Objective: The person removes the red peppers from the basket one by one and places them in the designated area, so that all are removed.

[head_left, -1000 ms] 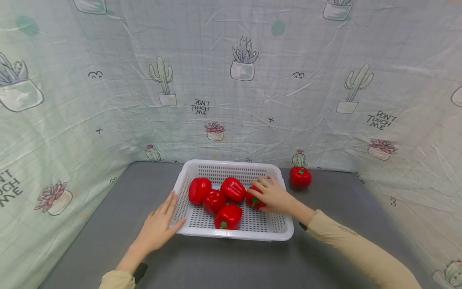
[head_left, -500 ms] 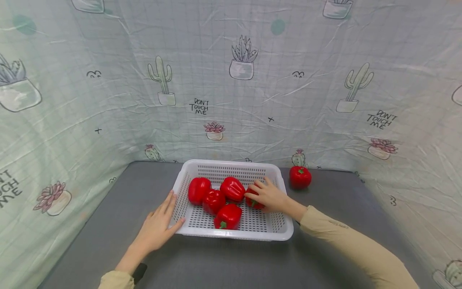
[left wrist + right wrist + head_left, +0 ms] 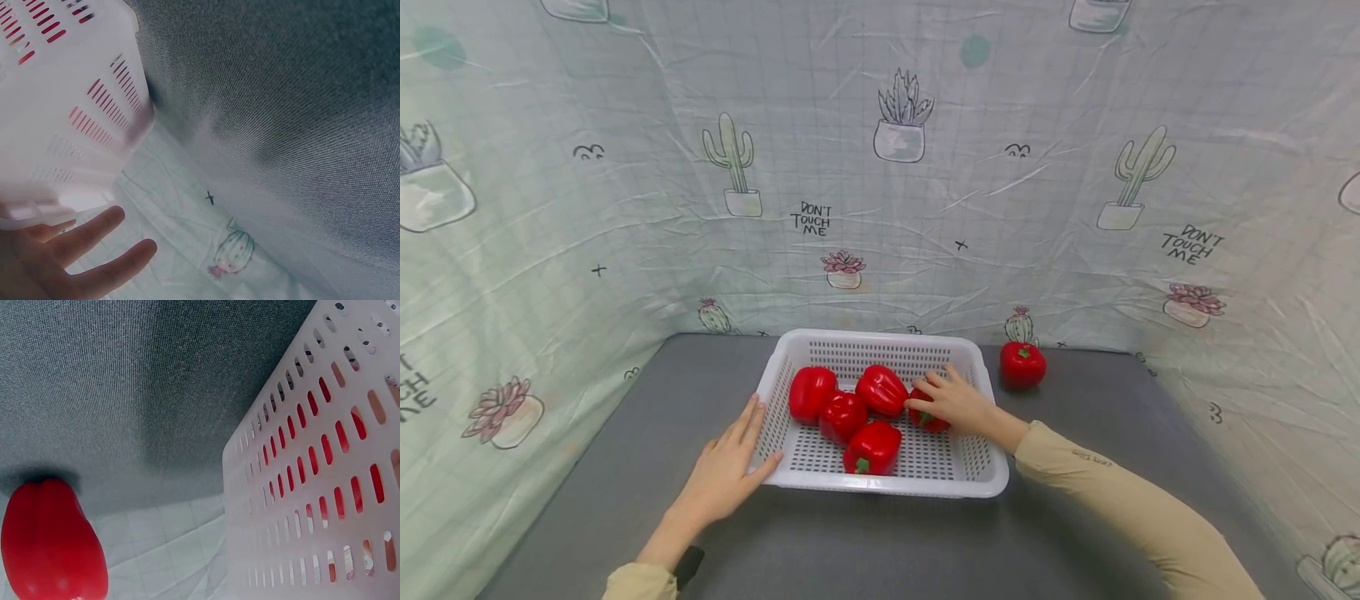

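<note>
A white slotted plastic basket [image 3: 880, 485] stands on the grey table with several red bell peppers in it, one of them a pepper with a green stem [image 3: 872, 446] near the front wall. My left hand [image 3: 724, 467] rests on the basket's left rim, fingers straight and thumb spread toward the front corner. Over the basket's right part, my right hand [image 3: 964, 406] grips a red bell pepper [image 3: 931, 423] from above, its fingers bent over the top and partly hiding it. The left wrist view shows fingers [image 3: 87, 236] at the basket's rim.
Another red bell pepper [image 3: 1022, 365] sits on the table outside the basket, behind its right side; the right wrist view shows this pepper [image 3: 53, 544] beside the basket wall [image 3: 312, 481]. A cactus-print cloth [image 3: 880, 275] hangs around the table's back and sides.
My right hand has shifted slightly to the left with its fingers over the pepper. The left hand stays on the rim, and the other peppers hold their places.
</note>
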`<state>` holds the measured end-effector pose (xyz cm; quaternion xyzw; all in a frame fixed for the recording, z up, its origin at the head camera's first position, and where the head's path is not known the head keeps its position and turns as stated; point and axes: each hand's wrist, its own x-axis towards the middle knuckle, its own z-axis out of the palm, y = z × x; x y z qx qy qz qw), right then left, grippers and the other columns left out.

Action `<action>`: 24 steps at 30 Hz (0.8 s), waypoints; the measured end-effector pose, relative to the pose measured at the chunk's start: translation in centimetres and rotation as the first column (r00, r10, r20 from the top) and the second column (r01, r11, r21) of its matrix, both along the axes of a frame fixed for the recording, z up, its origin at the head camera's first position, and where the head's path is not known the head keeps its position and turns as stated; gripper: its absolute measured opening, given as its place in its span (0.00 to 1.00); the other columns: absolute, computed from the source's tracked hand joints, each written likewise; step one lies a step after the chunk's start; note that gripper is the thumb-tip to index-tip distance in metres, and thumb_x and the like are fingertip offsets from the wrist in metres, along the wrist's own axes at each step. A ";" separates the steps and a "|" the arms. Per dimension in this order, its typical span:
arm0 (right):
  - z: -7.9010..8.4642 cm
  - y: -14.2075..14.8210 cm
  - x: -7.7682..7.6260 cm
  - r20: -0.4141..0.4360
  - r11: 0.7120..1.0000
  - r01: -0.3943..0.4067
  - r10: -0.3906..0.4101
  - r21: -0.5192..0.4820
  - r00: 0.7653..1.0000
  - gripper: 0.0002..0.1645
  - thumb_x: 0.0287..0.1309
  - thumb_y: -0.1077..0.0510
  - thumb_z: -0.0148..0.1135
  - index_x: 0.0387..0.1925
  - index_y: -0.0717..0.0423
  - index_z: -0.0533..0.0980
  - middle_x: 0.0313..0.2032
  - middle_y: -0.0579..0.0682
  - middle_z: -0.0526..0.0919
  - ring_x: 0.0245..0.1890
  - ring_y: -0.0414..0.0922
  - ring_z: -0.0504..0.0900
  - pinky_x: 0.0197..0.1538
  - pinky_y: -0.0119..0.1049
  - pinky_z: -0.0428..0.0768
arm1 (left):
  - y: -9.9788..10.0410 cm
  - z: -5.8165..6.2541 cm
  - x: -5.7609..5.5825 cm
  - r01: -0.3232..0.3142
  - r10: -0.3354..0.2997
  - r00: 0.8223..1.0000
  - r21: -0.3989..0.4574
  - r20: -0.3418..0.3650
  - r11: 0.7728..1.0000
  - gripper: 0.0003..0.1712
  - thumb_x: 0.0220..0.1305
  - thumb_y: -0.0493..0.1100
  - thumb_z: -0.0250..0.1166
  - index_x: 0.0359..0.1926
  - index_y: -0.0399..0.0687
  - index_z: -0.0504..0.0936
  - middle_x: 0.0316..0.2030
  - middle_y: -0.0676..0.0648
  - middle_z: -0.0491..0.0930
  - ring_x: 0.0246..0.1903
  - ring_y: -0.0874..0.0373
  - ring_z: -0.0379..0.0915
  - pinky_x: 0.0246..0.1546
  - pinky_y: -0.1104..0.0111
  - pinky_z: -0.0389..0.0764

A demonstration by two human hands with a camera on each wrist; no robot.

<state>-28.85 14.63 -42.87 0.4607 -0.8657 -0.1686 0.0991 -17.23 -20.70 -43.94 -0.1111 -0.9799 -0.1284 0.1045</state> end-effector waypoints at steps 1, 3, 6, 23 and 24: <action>0.0 0.0 0.0 0.001 1.000 0.001 -0.001 0.001 1.000 0.48 0.27 0.47 0.74 0.58 0.38 0.65 0.58 0.50 0.69 0.57 0.50 0.64 0.57 0.56 0.64 | 0.0 0.0 0.0 -0.001 0.001 1.000 0.000 0.000 1.000 0.45 0.55 0.58 0.56 0.67 0.41 0.51 0.68 0.40 0.48 0.59 0.41 0.61 0.47 0.42 0.66; 0.1 0.0 0.0 0.004 1.000 0.006 -0.006 0.001 1.000 0.48 0.28 0.48 0.74 0.58 0.37 0.65 0.59 0.50 0.68 0.58 0.51 0.64 0.58 0.57 0.63 | 0.0 0.0 0.0 -0.003 0.003 1.000 -0.002 0.001 1.000 0.45 0.55 0.58 0.56 0.67 0.41 0.51 0.68 0.40 0.48 0.59 0.41 0.60 0.48 0.41 0.66; 0.2 0.0 0.1 0.004 1.000 0.007 -0.007 0.000 1.000 0.47 0.29 0.49 0.74 0.58 0.37 0.65 0.60 0.49 0.68 0.59 0.51 0.64 0.59 0.57 0.62 | 0.0 0.1 0.0 -0.007 0.007 1.000 -0.009 0.001 1.000 0.45 0.55 0.59 0.56 0.67 0.41 0.51 0.68 0.40 0.48 0.59 0.41 0.60 0.47 0.41 0.66; -0.1 -0.2 0.1 -0.058 0.999 0.003 -0.001 0.043 0.998 0.49 0.28 0.48 0.74 0.58 0.43 0.64 0.59 0.47 0.70 0.55 0.48 0.66 0.59 0.54 0.64 | 0.0 0.2 0.1 0.003 -0.003 1.000 -0.008 -0.008 1.000 0.44 0.56 0.58 0.55 0.67 0.40 0.51 0.68 0.40 0.49 0.60 0.42 0.60 0.47 0.41 0.66; -0.1 -0.3 0.1 -0.053 0.999 0.010 -0.008 0.043 0.999 0.49 0.28 0.47 0.74 0.58 0.43 0.64 0.58 0.47 0.70 0.55 0.48 0.66 0.58 0.54 0.64 | 0.0 0.1 0.1 0.003 -0.003 1.000 -0.006 -0.009 1.000 0.44 0.56 0.58 0.55 0.67 0.40 0.51 0.68 0.40 0.49 0.60 0.42 0.60 0.47 0.41 0.66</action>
